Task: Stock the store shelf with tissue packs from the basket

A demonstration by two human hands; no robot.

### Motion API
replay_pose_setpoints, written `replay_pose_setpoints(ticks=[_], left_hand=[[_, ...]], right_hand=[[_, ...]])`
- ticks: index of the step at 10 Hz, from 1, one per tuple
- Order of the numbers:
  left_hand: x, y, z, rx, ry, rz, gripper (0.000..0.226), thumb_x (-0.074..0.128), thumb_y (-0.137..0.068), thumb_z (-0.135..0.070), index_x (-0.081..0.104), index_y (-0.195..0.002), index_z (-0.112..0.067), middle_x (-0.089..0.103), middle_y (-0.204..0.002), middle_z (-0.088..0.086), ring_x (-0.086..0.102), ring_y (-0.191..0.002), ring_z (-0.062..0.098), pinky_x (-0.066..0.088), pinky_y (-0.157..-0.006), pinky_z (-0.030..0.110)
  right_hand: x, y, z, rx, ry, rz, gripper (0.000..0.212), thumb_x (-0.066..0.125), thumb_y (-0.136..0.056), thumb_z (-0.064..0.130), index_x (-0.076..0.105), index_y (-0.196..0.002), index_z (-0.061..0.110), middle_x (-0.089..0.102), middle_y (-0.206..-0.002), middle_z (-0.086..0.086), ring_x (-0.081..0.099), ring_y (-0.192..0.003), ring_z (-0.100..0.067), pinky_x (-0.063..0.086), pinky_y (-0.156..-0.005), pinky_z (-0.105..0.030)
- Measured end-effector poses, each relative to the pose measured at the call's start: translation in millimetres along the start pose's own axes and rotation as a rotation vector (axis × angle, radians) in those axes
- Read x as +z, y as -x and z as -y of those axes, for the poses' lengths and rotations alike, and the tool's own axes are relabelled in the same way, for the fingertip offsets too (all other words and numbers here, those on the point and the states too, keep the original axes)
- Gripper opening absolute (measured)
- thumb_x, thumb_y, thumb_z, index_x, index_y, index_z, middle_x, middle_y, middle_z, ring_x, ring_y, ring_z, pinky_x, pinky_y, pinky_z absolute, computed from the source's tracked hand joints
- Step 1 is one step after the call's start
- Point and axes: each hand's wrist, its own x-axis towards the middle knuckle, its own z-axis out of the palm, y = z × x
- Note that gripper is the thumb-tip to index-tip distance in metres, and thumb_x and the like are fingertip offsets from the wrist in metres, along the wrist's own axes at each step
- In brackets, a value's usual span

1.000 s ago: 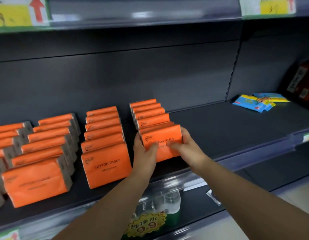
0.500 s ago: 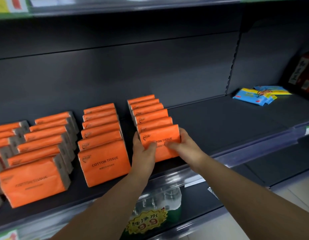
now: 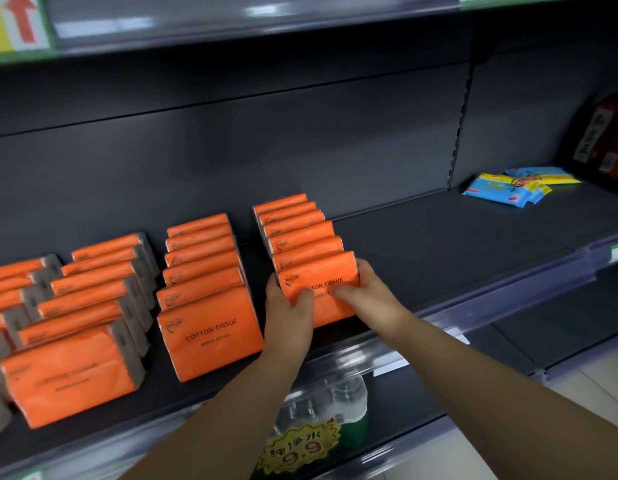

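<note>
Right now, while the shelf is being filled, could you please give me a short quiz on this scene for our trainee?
1. True or false: the left hand and the right hand both grip the front pack of the rightmost orange row.
2. Where are the blue packs? A: lying flat, to the right of the orange rows. B: standing among the orange rows. C: in the left hand.
3. Fill in: the neighbouring row's front pack reads "COTTON ____".
Key: 1 true; 2 A; 3 TISSUE.
</note>
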Motion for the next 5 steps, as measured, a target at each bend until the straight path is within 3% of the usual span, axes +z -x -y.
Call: replay_pose_setpoints(ticks=[2, 3, 5], left_hand=[[1.5, -2.1, -3.2, -0.046, -0.046, -0.022, 0.034, 0.050, -0.093, -0.014, 0.038, -0.121, -0.030, 0.059, -0.112, -0.001, 0.058, -0.093, 0.010, 0.042, -0.078, 0.027], [3.1, -5.1, -6.4, -0.066, -0.114, -0.024, 0.045, 0.048, -0.092, -0.011, 0.038, -0.136, -0.017, 0.056, -0.126, 0.009, 0.056, -0.111, 0.026, 0.045, -0.094, 0.036], [-3.2, -8.0, -18.5, -0.138, -0.228, -0.032, 0.068, 0.048, -0.097, -0.023, 0.010, -0.153, -0.013, 0.034, -0.151, 0.012, 0.041, -0.133, 0.028, 0.033, -0.102, 0.029]], right_hand=[[-0.5, -0.6, 2.4, 0.022, 0.071, -0.001, 0.046, 0.060, -0.087, 0.012, 0.044, -0.130, 0.017, 0.062, -0.114, -0.003, 0.059, -0.104, -0.016, 0.046, -0.086, -0.027], [-1.5, -2.3, 3.5, 0.002, 0.111, -0.015, 0.048, 0.060, -0.086, 0.010, 0.043, -0.130, 0.017, 0.061, -0.111, -0.001, 0.058, -0.100, -0.014, 0.045, -0.078, -0.024], [-2.6, 1.1, 15.1, -0.054, 0.214, -0.082, 0.048, 0.060, -0.085, 0.013, 0.046, -0.131, 0.015, 0.060, -0.100, 0.007, 0.056, -0.088, -0.005, 0.041, -0.066, -0.017]])
